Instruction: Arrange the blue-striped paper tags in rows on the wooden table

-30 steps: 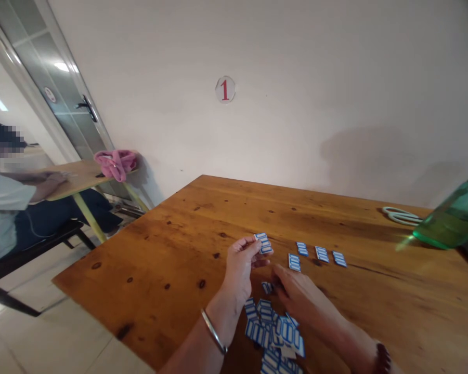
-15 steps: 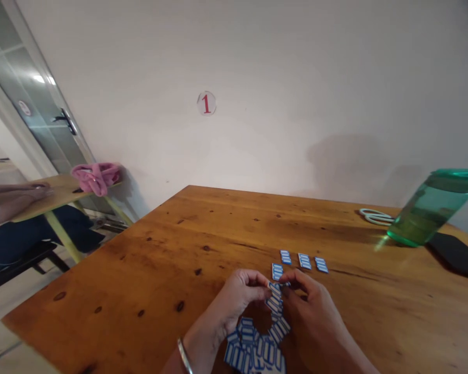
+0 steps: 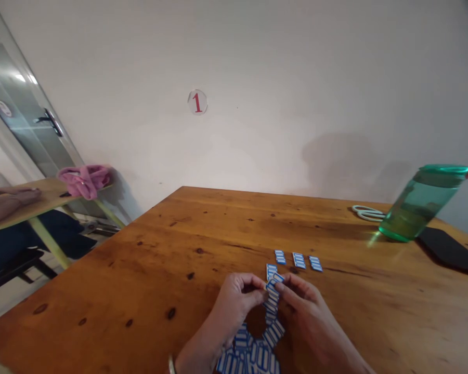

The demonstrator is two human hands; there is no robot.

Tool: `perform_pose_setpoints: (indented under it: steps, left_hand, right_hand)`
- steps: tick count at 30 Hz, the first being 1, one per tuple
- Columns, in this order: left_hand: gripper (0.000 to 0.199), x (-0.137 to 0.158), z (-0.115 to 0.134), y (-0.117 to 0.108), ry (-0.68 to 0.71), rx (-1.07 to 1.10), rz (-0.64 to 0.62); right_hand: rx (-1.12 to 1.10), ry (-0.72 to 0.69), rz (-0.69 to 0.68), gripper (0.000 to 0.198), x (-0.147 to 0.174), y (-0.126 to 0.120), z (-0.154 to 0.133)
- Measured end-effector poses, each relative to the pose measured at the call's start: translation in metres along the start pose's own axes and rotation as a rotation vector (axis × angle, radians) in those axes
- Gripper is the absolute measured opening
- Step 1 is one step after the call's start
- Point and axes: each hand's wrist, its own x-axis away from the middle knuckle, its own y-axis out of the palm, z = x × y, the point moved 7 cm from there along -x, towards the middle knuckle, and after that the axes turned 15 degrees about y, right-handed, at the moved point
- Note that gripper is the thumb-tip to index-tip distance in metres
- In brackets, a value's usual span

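Observation:
My left hand [image 3: 237, 298] pinches the left edge of a small blue-and-white striped card [image 3: 271, 286] between thumb and fingers. Close beside it, my right hand [image 3: 308, 304] has its thumb and fingertips closed on another striped card [image 3: 278, 278], its face turned up. The two cards meet or overlap; their exact contact is too small to tell. More striped cards trail down toward me into a loose heap [image 3: 253, 358], partly hidden by my left wrist. Just beyond my fingertips lies one card stack [image 3: 271, 270], with several others [image 3: 298, 260] in a row further back.
The wooden table [image 3: 203, 223] runs up to a white wall. At the right stand a tilted-looking green bottle [image 3: 423, 202], a white coiled cable [image 3: 366, 212] and a dark flat object [image 3: 448, 252]. A pink cloth [image 3: 85, 181] lies on a side table, near another person's arms [image 3: 11, 200].
The view has shifted slightly to the right. The card in my right hand has turned so its striped face shows. Both hands stay close together over the cards.

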Motion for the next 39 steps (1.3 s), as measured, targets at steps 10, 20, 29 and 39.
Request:
perform_pose_setpoints:
  steps: [10,20,29,39]
  left_hand:
    - [0.01,-0.001,-0.015,-0.003,-0.054,0.128,0.108]
    - [0.018,-0.001,-0.007,-0.007,-0.026,0.147,0.194]
    - [0.01,0.001,-0.005,-0.003,0.01,0.084,0.187]
    - [0.017,0.004,-0.008,0.003,-0.063,0.105,0.143]
  right_hand:
    - [0.218,-0.188,0.234,0.027,0.008,-0.011,-0.027]
    - [0.282,-0.26,0.25,0.024,0.025,0.002,-0.027]
    - [0.558,-0.257,0.282,0.026,0.018,0.006,-0.01]
    - [0.454,-0.269,0.37,0.028,0.013,-0.011,-0.022]
